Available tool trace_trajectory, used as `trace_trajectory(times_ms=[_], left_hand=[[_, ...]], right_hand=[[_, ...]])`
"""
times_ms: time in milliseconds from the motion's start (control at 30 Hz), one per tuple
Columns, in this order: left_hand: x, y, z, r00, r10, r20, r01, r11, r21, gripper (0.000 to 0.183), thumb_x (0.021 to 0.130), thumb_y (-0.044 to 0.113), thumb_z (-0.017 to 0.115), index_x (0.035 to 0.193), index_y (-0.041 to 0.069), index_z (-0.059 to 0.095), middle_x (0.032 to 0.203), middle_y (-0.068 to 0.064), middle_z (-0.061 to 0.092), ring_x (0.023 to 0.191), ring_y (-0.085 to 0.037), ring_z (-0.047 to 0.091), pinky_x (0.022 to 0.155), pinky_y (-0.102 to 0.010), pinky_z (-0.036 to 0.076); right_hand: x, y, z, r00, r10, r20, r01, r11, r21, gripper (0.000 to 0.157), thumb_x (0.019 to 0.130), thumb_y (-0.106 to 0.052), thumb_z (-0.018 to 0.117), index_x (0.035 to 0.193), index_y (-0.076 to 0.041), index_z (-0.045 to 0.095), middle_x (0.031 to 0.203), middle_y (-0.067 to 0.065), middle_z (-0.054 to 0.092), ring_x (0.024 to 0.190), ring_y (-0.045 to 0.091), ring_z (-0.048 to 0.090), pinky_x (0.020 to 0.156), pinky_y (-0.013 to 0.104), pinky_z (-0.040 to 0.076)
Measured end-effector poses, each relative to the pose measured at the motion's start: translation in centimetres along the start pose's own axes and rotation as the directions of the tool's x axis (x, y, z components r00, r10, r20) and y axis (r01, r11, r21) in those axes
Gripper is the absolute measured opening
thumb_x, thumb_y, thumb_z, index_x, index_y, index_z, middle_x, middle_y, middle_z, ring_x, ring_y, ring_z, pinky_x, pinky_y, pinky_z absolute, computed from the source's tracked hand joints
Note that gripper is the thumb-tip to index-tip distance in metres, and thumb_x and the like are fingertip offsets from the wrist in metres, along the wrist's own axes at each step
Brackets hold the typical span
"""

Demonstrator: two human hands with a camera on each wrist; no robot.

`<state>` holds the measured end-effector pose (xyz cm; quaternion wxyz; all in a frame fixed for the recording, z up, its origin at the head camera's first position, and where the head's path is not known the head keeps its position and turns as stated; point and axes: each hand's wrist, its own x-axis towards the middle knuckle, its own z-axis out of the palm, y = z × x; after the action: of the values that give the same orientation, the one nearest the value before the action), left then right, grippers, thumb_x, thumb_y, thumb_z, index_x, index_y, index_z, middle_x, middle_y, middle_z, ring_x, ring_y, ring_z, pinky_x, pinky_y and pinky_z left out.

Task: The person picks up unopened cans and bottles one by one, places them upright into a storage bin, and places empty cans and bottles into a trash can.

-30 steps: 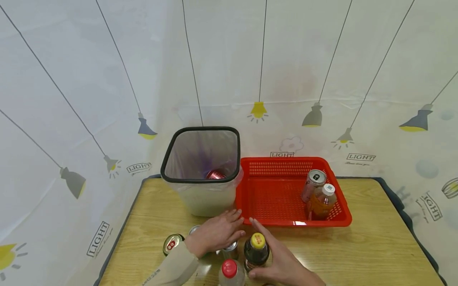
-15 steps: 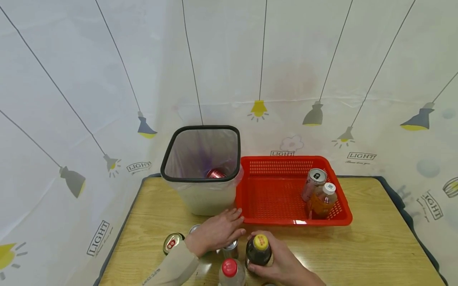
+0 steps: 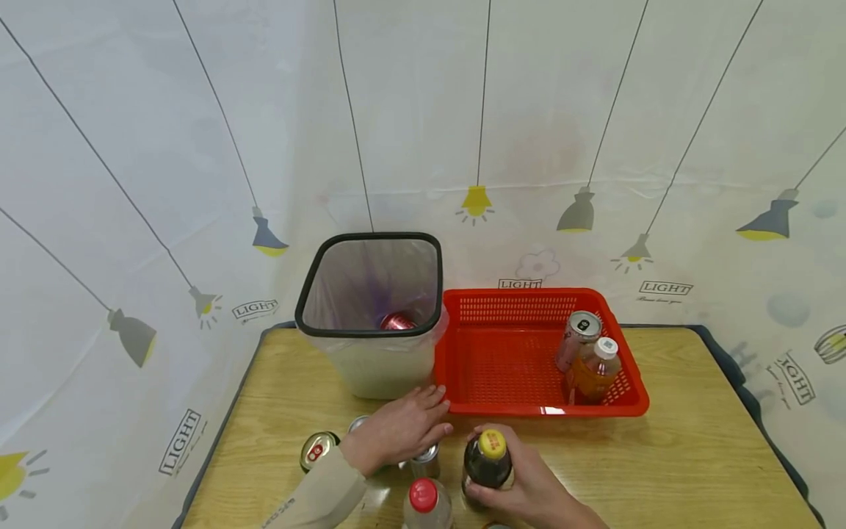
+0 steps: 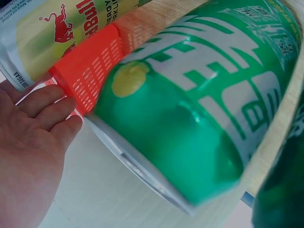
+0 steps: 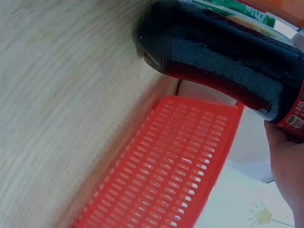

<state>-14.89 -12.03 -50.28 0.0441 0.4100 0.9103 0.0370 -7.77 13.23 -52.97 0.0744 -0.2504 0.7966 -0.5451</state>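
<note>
My right hand point(image 3: 532, 485) grips a dark cola bottle point(image 3: 487, 470) with a yellow cap, just in front of the red basket. In the right wrist view the bottle point(image 5: 223, 61) shows dark liquid and a red label under the hand. My left hand point(image 3: 399, 430) reaches over several cans with its fingers extended, fingertips near the basket's front left corner. In the left wrist view a green can point(image 4: 190, 104) and a Red Bull can point(image 4: 52, 33) stand by that hand, whose fingers are relaxed. A bottle with a red cap point(image 3: 424, 497) stands between the forearms.
A white bin point(image 3: 380, 367) with a black rim and a liner holds a red can point(image 3: 398, 321). Beside it, the red basket point(image 3: 542, 411) holds a pink can point(image 3: 575, 345) and an orange drink bottle point(image 3: 593, 378). Another can point(image 3: 319, 450) stands left of the left forearm.
The right hand has closed round the cola bottle and moved it a little to the right. The left hand has stayed in place.
</note>
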Motion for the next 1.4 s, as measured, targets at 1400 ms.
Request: trace_trajectory(times_ms=[1400], left_hand=[[0.0, 0.0, -0.2, 0.999, -0.020, 0.035, 0.022, 0.997, -0.070, 0.052, 0.110, 0.038, 0.046, 0.145, 0.003, 0.059, 0.154, -0.015, 0.050, 0.145, -0.030, 0.045, 0.120, -0.043, 0.035]], right_hand=[[5.1, -6.1, -11.2, 0.884, -0.071, -0.462, 0.011, 0.991, -0.132, 0.067, 0.089, -0.010, 0.083, 0.142, -0.005, 0.042, 0.126, 0.005, 0.061, 0.112, 0.021, 0.062, 0.090, 0.030, 0.056]])
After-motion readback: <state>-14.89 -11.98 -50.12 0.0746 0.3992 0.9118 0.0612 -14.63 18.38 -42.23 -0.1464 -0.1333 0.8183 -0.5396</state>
